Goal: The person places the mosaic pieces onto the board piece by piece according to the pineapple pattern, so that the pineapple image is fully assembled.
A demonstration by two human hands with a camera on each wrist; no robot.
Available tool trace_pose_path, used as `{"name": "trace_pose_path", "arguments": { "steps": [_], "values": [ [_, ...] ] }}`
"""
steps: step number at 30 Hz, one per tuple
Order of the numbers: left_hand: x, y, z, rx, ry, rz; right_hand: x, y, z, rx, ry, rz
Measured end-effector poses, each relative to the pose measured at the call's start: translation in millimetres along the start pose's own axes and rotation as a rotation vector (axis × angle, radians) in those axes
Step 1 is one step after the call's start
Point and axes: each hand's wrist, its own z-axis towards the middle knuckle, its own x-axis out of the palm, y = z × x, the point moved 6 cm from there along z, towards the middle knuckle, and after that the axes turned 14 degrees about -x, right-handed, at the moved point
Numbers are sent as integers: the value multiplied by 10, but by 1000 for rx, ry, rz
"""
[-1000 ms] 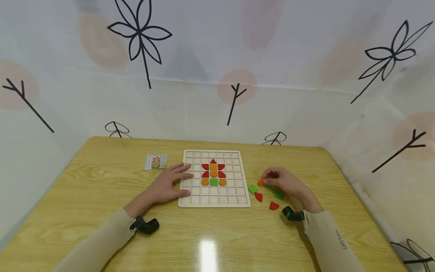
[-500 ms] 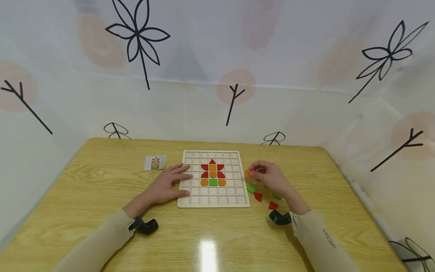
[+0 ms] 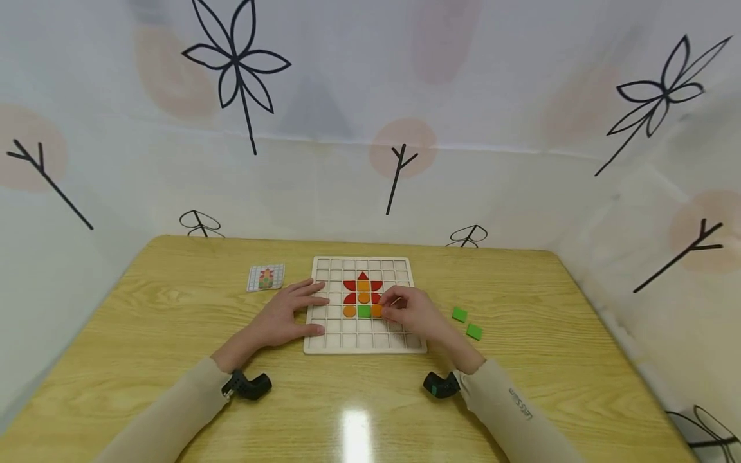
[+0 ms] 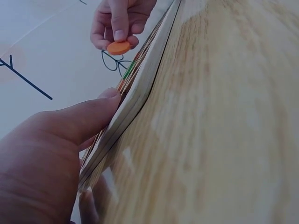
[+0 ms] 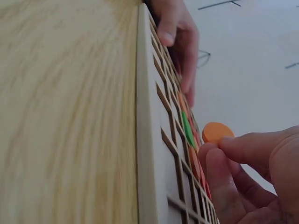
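Observation:
A pale wooden grid board (image 3: 334, 341) lies on the table, with a pattern of red, orange and green shapes set in its cells. My left hand (image 3: 283, 314) rests on the board's left edge, its fingers spread over the rim. Between thumb and fingers my right hand (image 3: 413, 314) pinches an orange disc (image 5: 217, 132), held just above the board by the pattern's lower right. That orange disc (image 4: 118, 48) also shows raised off the board in the left wrist view. In the middle of the pattern's bottom row sits a green square (image 3: 363, 311).
A small picture card (image 3: 265, 278) lies left of the board. Right of it are a loose green square (image 3: 459, 314) and another green square (image 3: 473, 332). My right arm hides part of the table there. Behind the table (image 3: 509, 276) stands a patterned cloth wall.
My right hand has carried the orange disc leftward from the loose pieces to over the board. My left hand stays in place. The loose red pieces are now hidden by the right hand and arm.

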Motion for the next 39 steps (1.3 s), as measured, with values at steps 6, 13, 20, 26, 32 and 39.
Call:
{"name": "trace_pose_path", "arguments": {
  "steps": [6,13,20,26,32,39],
  "values": [
    [13,4,-14,-5,-6,6,179,84,52,-29,35,-17],
    [22,26,-3,-21,1,-3,250,152,50,-74,96,-53],
    [6,11,2,-20,1,-10,273,144,52,-62,119,-106],
    [7,7,0,-21,-1,-8,281,129,46,-57,132,-128],
    [11,7,1,-20,-2,-3,285,122,48,-53,135,-127],
    [-1,6,4,-9,-12,-1,244,114,49,-53,108,-82]
  ]
}}
